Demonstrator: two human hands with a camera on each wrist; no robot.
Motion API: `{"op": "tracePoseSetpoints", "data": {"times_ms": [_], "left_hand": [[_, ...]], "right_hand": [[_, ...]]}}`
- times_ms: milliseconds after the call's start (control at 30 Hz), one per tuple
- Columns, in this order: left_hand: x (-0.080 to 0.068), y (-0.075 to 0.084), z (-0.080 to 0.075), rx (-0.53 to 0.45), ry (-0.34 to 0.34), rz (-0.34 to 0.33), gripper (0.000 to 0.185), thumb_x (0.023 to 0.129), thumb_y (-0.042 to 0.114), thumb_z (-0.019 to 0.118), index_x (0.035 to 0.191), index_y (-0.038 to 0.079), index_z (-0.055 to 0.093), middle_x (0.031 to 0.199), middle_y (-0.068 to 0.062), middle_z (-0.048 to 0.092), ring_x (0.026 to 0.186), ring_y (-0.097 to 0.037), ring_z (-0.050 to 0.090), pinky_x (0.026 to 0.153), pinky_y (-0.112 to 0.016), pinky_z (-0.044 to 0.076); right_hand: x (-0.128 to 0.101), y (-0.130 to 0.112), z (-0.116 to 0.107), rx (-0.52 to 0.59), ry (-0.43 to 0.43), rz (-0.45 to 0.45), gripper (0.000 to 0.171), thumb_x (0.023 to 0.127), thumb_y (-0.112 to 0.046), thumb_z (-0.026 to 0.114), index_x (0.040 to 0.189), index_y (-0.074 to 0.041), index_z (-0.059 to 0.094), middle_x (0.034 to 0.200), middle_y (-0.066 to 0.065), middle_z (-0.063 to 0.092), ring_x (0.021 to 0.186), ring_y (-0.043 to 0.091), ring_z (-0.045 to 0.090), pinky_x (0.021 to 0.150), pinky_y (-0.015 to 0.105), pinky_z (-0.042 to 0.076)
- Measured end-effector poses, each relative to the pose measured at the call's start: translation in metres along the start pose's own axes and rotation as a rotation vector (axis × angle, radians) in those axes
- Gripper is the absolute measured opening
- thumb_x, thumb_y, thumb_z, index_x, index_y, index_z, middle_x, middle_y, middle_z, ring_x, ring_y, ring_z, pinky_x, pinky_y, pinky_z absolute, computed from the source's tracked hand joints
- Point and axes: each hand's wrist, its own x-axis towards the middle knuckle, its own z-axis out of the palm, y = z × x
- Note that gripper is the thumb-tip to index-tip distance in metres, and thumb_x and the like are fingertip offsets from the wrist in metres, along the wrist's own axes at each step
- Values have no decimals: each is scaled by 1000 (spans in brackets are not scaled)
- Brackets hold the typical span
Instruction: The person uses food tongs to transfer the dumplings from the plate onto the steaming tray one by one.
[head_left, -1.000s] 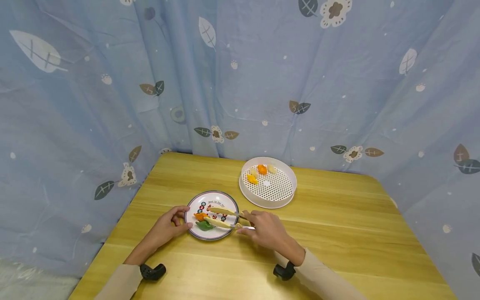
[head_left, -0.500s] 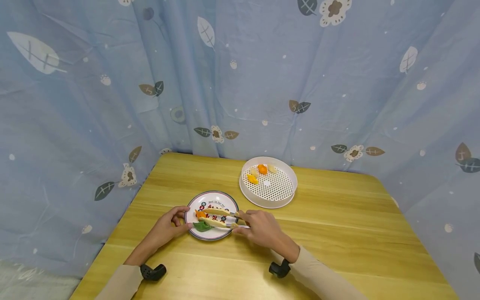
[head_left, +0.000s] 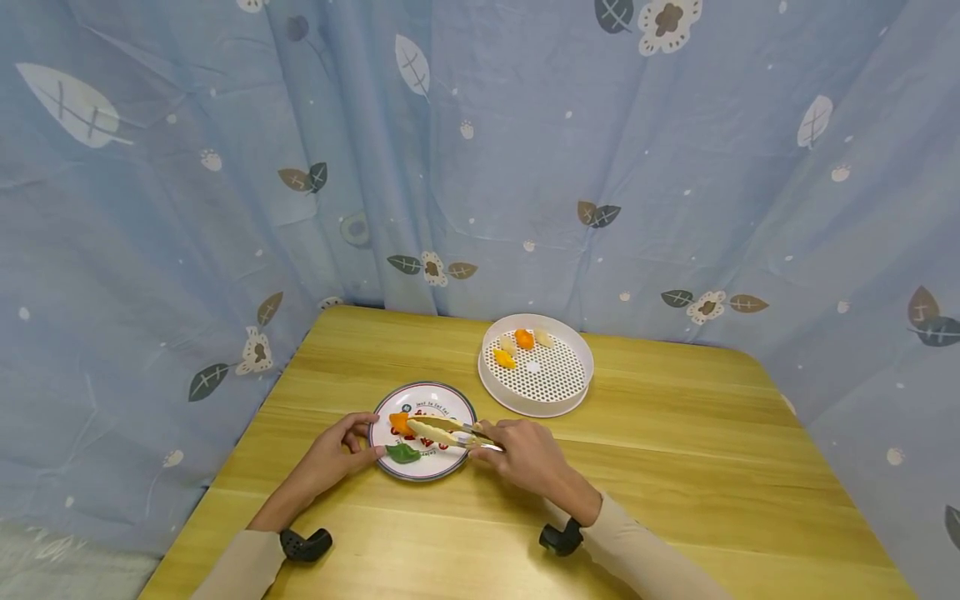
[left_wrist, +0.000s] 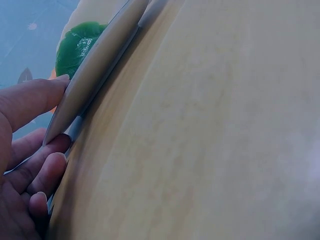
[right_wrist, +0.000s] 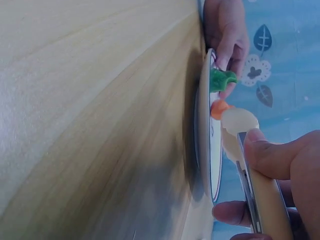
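A small patterned plate (head_left: pixel 442 400) lies on the wooden table (head_left: pixel 675 467). My left hand (head_left: pixel 341 446) grips its left rim (left_wrist: pixel 85 100), thumb on top. My right hand (head_left: pixel 525 454) grips cream tongs (head_left: pixel 442 432), whose tips pinch an orange food piece (head_left: pixel 400 422) just above the plate. A green piece (head_left: pixel 405 453) lies at the plate's near left edge, close to my left thumb. The right wrist view shows the tongs (right_wrist: pixel 260 200), the orange piece (right_wrist: pixel 218 108) and the green piece (right_wrist: pixel 222 80) by the plate's edge (right_wrist: pixel 204 135).
A white perforated round tray (head_left: pixel 562 392) stands behind the plate at the right, with orange and pale food pieces (head_left: pixel 523 340) at its far side. A blue leaf-patterned curtain (head_left: pixel 480 150) closes in the table at the back and both sides.
The tongs' tips have closed on the orange piece and lifted it slightly up and left on the plate. The green piece stays where it was. My left hand has not moved.
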Motion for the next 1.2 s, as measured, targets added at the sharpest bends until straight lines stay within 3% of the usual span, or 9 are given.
{"op": "tracePoseSetpoints", "data": {"times_ms": [367,533,767,967,1100,1200], "left_hand": [[0,-2,0,9,2,6,59,88,31,84,138,12,59,111,-9,60,87,-23,52,72,-28,43],[0,-2,0,4,1,14,57,88,30,84,137,13,59,112,-10,60,86,-23,52,71,-28,43],[0,-2,-1,1,-5,24,57,89,29,84,137,13,59,112,-10,60,85,-22,52,72,-28,43],[0,-2,-2,-13,-6,19,57,88,30,84,137,13,59,112,-10,60,86,-23,52,72,-28,43],[0,-2,-1,-8,-4,14,58,88,30,85,137,13,59,111,-10,60,85,-23,52,71,-28,43],[0,-2,-1,-5,-4,13,58,88,30,85,137,13,59,111,-10,60,85,-23,52,71,-28,43]], "right_hand": [[-1,6,-8,-4,64,16,34,86,-47,80,111,-23,78,66,-14,54,57,6,44,50,28,39],[-2,12,-17,13,119,18,28,84,-43,83,99,-20,77,69,-12,58,59,7,45,51,27,40],[-8,26,-31,27,171,68,35,85,-40,83,111,-16,82,88,-5,76,61,7,54,55,31,46],[-15,41,-42,20,154,154,37,87,-41,81,116,-16,80,68,-10,64,56,4,43,50,27,39],[-21,53,-50,-3,181,188,43,86,-38,83,120,-12,78,69,-6,65,54,5,38,48,26,34],[-25,61,-57,-19,190,214,43,87,-37,83,121,-11,77,78,-1,72,53,6,38,47,27,34]]}}
